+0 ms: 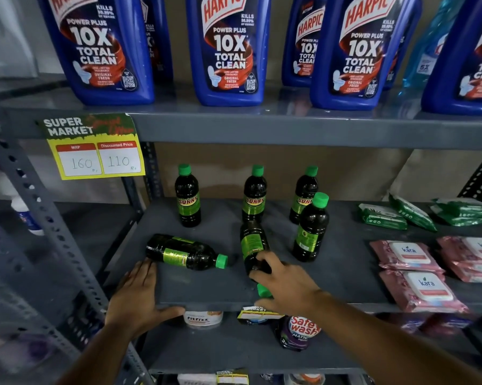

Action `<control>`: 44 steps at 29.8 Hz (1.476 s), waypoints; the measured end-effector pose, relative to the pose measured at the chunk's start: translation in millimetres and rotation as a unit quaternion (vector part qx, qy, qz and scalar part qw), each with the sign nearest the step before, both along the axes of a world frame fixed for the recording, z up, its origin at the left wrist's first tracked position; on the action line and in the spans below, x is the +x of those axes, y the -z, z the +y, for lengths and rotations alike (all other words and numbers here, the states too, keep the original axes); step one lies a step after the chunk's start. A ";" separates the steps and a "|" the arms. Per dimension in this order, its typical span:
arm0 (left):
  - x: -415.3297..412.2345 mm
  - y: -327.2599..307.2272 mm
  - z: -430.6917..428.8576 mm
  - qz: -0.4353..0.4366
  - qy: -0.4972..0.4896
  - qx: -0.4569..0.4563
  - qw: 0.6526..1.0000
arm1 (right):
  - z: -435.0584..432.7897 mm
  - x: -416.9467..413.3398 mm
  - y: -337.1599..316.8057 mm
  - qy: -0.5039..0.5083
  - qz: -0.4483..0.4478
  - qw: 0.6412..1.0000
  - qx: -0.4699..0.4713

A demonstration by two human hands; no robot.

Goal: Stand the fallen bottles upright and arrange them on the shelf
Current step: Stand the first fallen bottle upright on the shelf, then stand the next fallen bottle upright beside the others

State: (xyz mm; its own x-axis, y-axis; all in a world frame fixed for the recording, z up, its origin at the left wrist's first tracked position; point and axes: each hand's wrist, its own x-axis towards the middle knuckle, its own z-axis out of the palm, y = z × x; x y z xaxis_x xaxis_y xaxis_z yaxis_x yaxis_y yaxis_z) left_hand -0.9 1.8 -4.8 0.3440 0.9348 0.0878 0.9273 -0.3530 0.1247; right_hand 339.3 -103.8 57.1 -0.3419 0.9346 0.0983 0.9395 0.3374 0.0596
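1. Head view puts the fallen bottle (253, 247) under the right hand (285, 287) at the middle of the grey shelf (206, 290); it lies on its side with its base toward 12 o'clock and its green cap (263, 290) toward 6 o'clock, at the shelf's front edge.
2. It looks like a small plastic bottle, full of dark liquid, so I judge it moderately heavy for its size, stiff enough not to crush, and round enough to roll. The glossy label wrap may be slick.
3. The right hand's fingers (265, 259) curl over the shoulder and neck end, touching it; whether they have closed fully around it I cannot tell. A hold at the waist, near the label, would likely give better control when tipping it up.
4. A second fallen bottle (184, 252) lies at 9 o'clock of the first, cap pointing toward 3 o'clock, base near the left hand (139, 295).
5. The left hand holds nothing: it lies flat and spread on the shelf's front corner, thumb hooked under the edge.
6. Four upright bottles stand behind, from 10 to 2 o'clock; the nearest (310, 227) is close beside the gripped one and could be knocked.
7. Pink wipe packs (417, 290) lie at 3 o'clock, well apart.
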 end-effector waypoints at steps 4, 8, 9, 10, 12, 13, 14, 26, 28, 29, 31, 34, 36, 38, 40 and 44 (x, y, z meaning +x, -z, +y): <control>-0.2 2.9 0.6 -0.004 -0.001 0.004 1.000 | -4.0 -0.6 3.4 -0.002 0.025 1.000 0.002; -0.5 3.1 -0.1 -0.003 -0.002 0.003 1.000 | -2.3 3.9 -0.6 0.051 0.099 0.976 0.189; -0.5 2.4 0.2 -0.004 -0.002 0.004 1.000 | 2.7 7.6 -4.3 0.129 0.152 0.945 0.259; -0.7 1.9 0.5 -0.007 -0.002 0.005 1.000 | 8.3 12.4 -9.7 0.227 0.222 0.898 0.303; -1.1 0.9 -0.1 -0.003 0.002 0.002 1.000 | 19.9 25.7 -20.8 0.405 0.364 0.784 0.297; -0.7 1.0 -0.8 0.002 0.003 -0.002 1.000 | 24.6 34.0 -23.3 0.452 0.397 0.753 0.268; -0.2 1.1 -1.0 0.004 0.004 -0.004 1.000 | 27.7 42.8 -23.0 0.462 0.407 0.749 0.244; -1.9 4.0 0.3 -0.006 0.016 0.006 1.000 | 44.7 96.3 -11.5 0.363 0.507 0.759 0.187; -2.7 5.6 1.8 -0.005 0.017 0.010 1.000 | 47.3 98.5 -11.1 0.349 0.522 0.758 0.176; -2.3 5.9 2.0 -0.004 0.017 0.010 1.000 | 48.7 100.2 -10.1 0.341 0.529 0.757 0.176; -1.7 6.5 2.5 -0.004 0.015 0.011 1.000 | 50.9 101.8 -8.1 0.334 0.526 0.762 0.175; -1.9 6.3 2.8 -0.001 0.012 0.007 1.000 | 51.5 103.4 -3.8 0.353 0.520 0.760 0.163; -1.7 6.1 3.2 0.002 0.010 0.007 1.000 | 52.9 105.2 -2.4 0.343 0.548 0.751 0.136; -1.9 5.3 3.1 0.004 0.010 0.007 1.000 | 54.5 103.4 -2.5 0.321 0.566 0.748 0.134; -1.8 5.0 3.1 0.001 0.010 0.007 1.000 | 55.1 100.2 -0.2 0.324 0.561 0.746 0.154; -0.9 4.2 2.6 -0.007 0.008 -0.001 1.000 | 49.1 97.2 8.3 0.370 0.542 0.742 0.138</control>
